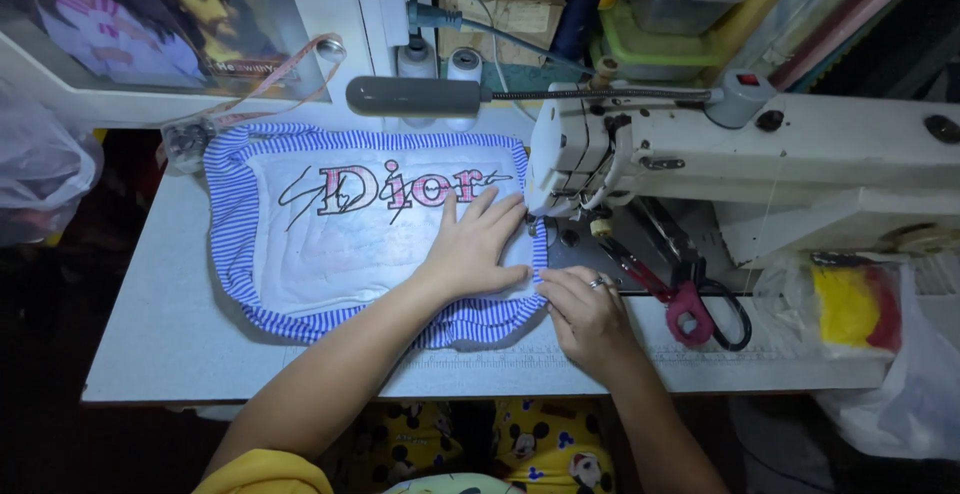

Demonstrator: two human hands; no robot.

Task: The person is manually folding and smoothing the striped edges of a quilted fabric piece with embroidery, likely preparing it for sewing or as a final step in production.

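Observation:
A white fabric piece (pixel 330 244) with a blue-and-white striped border and pink lettering lies flat on the sewing table (pixel 170 314). My left hand (pixel 475 244) presses flat on its right part, fingers spread toward the needle. My right hand (pixel 585 309), wearing a ring, pinches the striped edge just in front of the needle area (pixel 535 224) of the white sewing machine (pixel 760 154).
Scissors with pink and black handles (pixel 690 304) lie on the machine bed to the right. A plastic bag with yellow and red contents (pixel 860 304) sits at the far right. A measuring tape (pixel 270 79) and a grey lamp arm (pixel 415 96) are behind the fabric.

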